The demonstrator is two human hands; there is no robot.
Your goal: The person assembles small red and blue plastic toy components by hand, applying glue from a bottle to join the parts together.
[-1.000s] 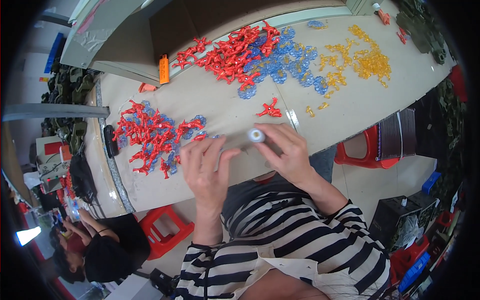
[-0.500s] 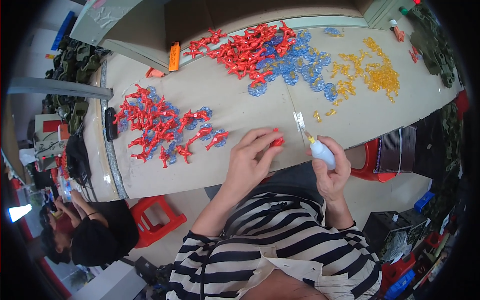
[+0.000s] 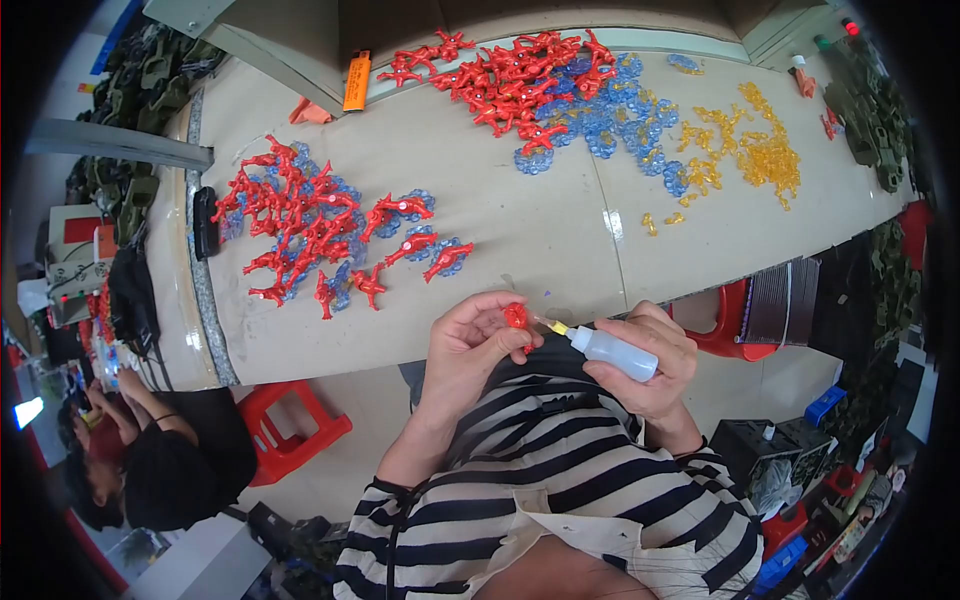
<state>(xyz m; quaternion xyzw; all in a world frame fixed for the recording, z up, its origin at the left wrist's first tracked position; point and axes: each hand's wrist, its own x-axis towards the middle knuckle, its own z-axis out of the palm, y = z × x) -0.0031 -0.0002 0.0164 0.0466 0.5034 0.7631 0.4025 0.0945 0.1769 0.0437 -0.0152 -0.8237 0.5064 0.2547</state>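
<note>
My left hand (image 3: 470,345) pinches a small red plastic figure (image 3: 516,317) near the table's front edge. In my right hand (image 3: 655,358) lies a white squeeze bottle (image 3: 612,352) with a yellow neck and thin tip, tilted so that the tip points left at the red figure. Whether tip and figure touch, I cannot tell. Left of my hands is a pile of red figures (image 3: 320,235) with clear blue flower-shaped pieces among them. Farther back lies a second heap of red figures (image 3: 520,85), beside blue pieces (image 3: 610,125) and small yellow pieces (image 3: 770,160).
An orange lighter-shaped object (image 3: 357,80) lies by the shelf post at the back. A black object (image 3: 205,222) sits at the table's left edge. Red stools (image 3: 295,435) stand below the table on both sides. Another person (image 3: 175,450) sits at the lower left.
My left hand has drawn back toward me with the red figure raised and turned. The bottle has swung from upright to nearly level, bringing its tip to the figure.
</note>
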